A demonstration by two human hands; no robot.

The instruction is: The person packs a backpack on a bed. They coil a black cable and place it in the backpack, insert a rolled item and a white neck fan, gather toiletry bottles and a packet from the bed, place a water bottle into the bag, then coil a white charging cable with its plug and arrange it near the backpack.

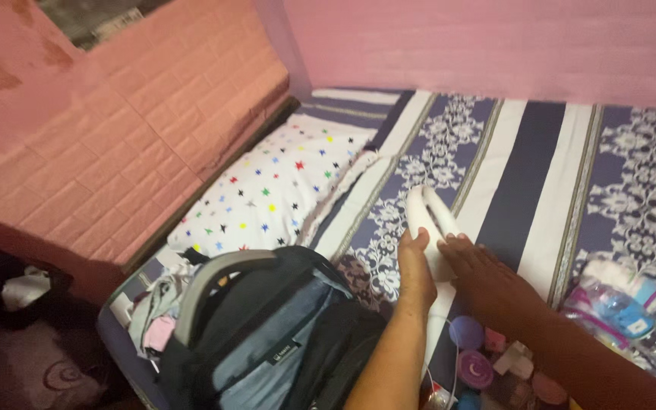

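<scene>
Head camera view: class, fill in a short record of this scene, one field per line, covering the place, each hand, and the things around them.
Place: bed with a striped, flower-patterned sheet, set against pink walls
Left hand: grips the left side of a white two-pronged object
Right hand: fingertips rest on the same object's right side
Beside left arm: dark and blue backpack
Behind backpack: white pillow with coloured stars
Near right arm: plastic water bottle
Below the hands: small purple and pink items

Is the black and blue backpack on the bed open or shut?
Cannot tell. The backpack stands upright, but its zippers are too dark and blurred to read.
</scene>
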